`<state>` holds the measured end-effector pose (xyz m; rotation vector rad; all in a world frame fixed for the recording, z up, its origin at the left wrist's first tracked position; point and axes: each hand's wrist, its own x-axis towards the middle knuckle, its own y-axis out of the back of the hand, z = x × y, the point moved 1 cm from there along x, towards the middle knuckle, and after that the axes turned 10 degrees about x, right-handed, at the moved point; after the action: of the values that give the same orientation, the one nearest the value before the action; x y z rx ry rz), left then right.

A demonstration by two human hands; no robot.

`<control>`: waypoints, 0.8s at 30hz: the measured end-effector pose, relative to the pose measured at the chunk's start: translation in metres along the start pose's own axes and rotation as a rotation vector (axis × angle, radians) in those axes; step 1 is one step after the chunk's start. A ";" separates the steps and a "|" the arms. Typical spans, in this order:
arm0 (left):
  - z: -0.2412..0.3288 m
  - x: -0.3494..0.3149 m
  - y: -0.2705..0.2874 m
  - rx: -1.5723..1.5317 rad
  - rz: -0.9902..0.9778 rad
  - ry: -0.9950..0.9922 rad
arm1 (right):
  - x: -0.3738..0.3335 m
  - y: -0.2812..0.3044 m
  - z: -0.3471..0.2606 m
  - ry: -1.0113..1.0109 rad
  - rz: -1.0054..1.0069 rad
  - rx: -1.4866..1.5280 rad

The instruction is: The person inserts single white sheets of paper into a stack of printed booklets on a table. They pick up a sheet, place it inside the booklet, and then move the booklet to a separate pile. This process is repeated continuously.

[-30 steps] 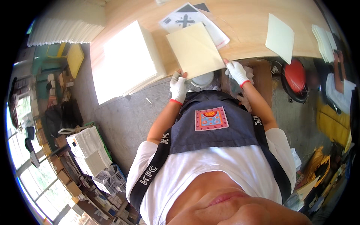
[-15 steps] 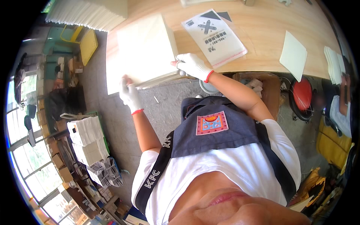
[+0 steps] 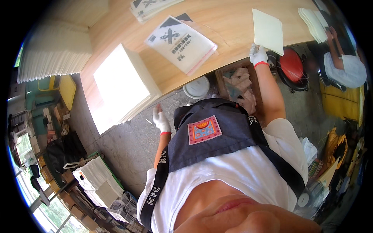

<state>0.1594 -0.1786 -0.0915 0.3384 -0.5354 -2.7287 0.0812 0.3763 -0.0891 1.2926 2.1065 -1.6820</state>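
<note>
Both my hands wear white gloves with red cuffs, and some bare fingertips show. At the table's front edge, my right hand (image 3: 258, 54) has its fingers curled at the near corner of a flat piece of off-white paper (image 3: 268, 32), seemingly pinching it. My left hand (image 3: 161, 119) is open and holds nothing, in front of the table beside a tall stack of white paper (image 3: 122, 79). That stack stands at the table's left corner, its top bright with glare. Between the stack and the off-white paper lies a clear plastic sleeve (image 3: 180, 44) with printed dark pencil drawings.
Several more printed sleeves (image 3: 149, 9) lie at the back. A bigger paper pile (image 3: 54, 52) stands far left. Under the table are a lidded bucket (image 3: 196, 87) and a box of scraps (image 3: 241, 87). A red stool (image 3: 292, 64) and another person (image 3: 344, 70) are at right.
My view has turned rightward. My right hand has left the tall stack and reached right to the off-white paper. My left hand has come off the stack's near edge.
</note>
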 end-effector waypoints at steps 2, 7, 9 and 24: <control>0.046 -0.013 -0.026 0.166 -0.150 -0.244 | -0.009 -0.010 -0.007 0.010 0.178 0.095; 0.124 -0.009 -0.079 0.400 -0.333 -0.713 | 0.021 0.012 -0.022 -0.099 -0.036 0.132; 0.151 -0.001 -0.101 0.479 -0.311 -0.863 | 0.034 0.017 -0.029 -0.109 -0.070 0.099; 0.181 0.042 -0.148 1.115 -0.335 -0.776 | -0.088 0.007 -0.085 0.064 -0.422 -0.487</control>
<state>0.0272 -0.0072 0.0049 -0.4725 -2.3580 -2.4544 0.1720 0.4033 -0.0119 0.8056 2.7392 -1.1228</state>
